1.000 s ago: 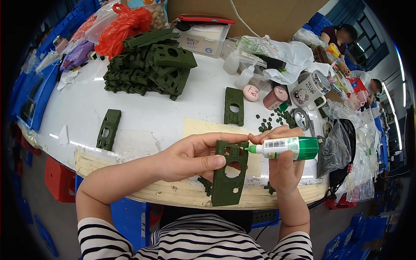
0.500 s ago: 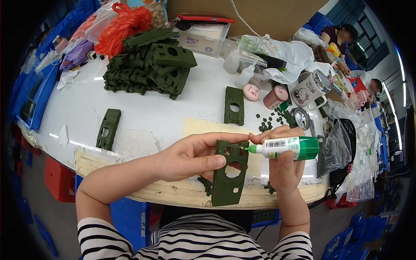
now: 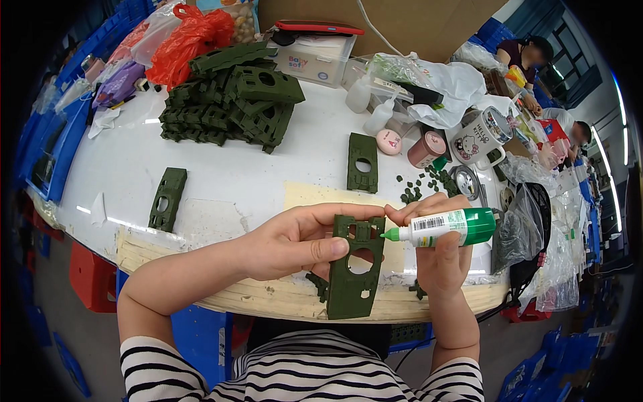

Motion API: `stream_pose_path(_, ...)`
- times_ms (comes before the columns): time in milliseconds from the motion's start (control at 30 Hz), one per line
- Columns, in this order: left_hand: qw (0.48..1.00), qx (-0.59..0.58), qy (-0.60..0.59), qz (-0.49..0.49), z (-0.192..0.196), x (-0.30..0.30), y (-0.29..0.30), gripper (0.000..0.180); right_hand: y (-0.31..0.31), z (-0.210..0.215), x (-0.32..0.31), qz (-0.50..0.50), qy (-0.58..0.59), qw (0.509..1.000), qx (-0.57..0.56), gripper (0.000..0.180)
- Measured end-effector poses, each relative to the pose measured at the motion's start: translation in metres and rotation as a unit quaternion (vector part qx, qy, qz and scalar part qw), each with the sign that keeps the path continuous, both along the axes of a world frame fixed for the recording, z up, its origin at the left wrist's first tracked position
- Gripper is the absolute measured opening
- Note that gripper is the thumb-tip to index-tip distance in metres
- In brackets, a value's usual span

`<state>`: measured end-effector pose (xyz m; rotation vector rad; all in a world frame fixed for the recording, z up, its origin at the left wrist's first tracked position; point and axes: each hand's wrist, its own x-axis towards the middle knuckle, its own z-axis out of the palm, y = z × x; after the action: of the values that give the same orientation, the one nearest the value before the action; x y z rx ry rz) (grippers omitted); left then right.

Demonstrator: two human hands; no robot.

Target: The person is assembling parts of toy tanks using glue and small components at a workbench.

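Green plastic plate [image 3: 355,271] pinched in my left hand [image 3: 295,242] at the tabletop's [image 3: 234,181] near edge; right hand [image 3: 439,251] wraps the glue bottle [image 3: 445,228], nozzle touching. Oversqueezing could flood the plate's holes.

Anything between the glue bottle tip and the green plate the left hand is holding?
Nothing visible. The right hand holds the glue bottle sideways, its green nozzle at the right edge of the green plate. The left hand grips the plate from the other side, fingers clear of the nozzle.
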<state>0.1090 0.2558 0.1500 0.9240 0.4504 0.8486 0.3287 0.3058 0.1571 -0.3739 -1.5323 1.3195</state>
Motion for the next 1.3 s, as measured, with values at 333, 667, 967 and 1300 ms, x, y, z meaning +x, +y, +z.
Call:
stream_pose_path(333, 1.0, -0.008, -0.003, -0.001, 0.001, -0.001, 0.0, 0.065, 0.0, 0.0, -0.001, 0.01, 0.004, 1.0, 0.012, 0.035)
stream_pose_path(667, 1.0, 0.002, -0.01, 0.0, 0.001, 0.0, 0.0, 0.066, -0.001, 0.0, -0.002, 0.004, -0.005, 1.0, 0.02, 0.034)
stream_pose_path(967, 1.0, -0.003, -0.011, -0.002, 0.001, 0.001, 0.0, 0.065, 0.0, 0.001, 0.0, 0.0, -0.012, 1.0, 0.027, 0.035)
stream_pose_path(1300, 0.996, 0.045, -0.015, 0.078, 0.011, -0.009, 0.0, 0.085, 0.004, 0.006, 0.005, -0.006, 0.077, 0.985, -0.152, 0.044)
